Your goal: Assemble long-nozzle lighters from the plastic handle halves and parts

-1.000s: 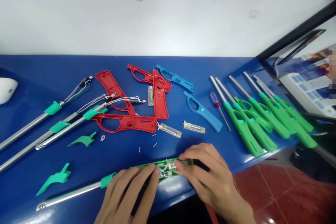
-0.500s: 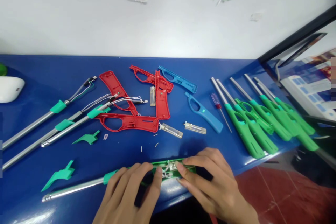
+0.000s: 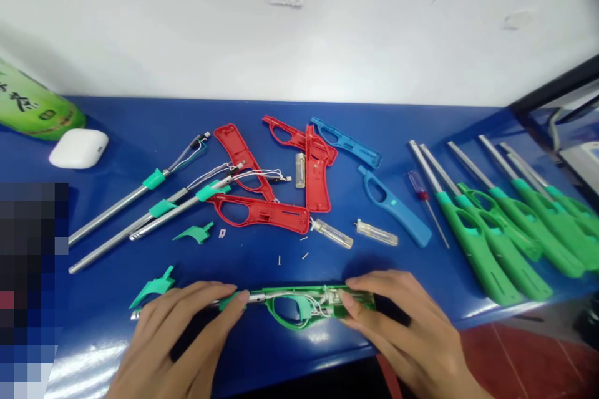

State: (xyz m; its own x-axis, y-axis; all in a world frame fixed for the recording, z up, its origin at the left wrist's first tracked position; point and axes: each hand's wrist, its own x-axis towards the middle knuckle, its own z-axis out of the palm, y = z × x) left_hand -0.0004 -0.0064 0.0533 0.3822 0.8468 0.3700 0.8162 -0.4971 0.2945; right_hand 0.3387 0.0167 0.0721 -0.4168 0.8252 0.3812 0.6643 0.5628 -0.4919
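An opened green gas lighter (image 3: pixel 299 290) lies level at the table's front edge, its white wires and clear fuel tank showing inside the half shell. My left hand (image 3: pixel 187 330) pinches it where the metal tube meets the green collar. On the handle end, my right hand (image 3: pixel 397 324) is closed, thumb against the tank and fingers along the far rim. Two loose green triggers, one a trigger piece (image 3: pixel 152 287) beside my left hand, the other a trigger (image 3: pixel 196 232) farther back, lie on the table. Small screws (image 3: pixel 279 260) rest beyond the lighter.
Red handle shells (image 3: pixel 262 215) and blue shells (image 3: pixel 397 209) lie mid-table with clear fuel tanks (image 3: pixel 377 232). Wired metal tubes (image 3: pixel 116 212) are at left, near a white case (image 3: pixel 78 148) and green bottle (image 3: pixel 37 103). A screwdriver (image 3: pixel 418 187) and several green lighters (image 3: pixel 482 249) lie right.
My left hand has slid left from the lighter's middle to its collar, uncovering the trigger loop and wires. My right hand stays on the handle. The view has shifted left.
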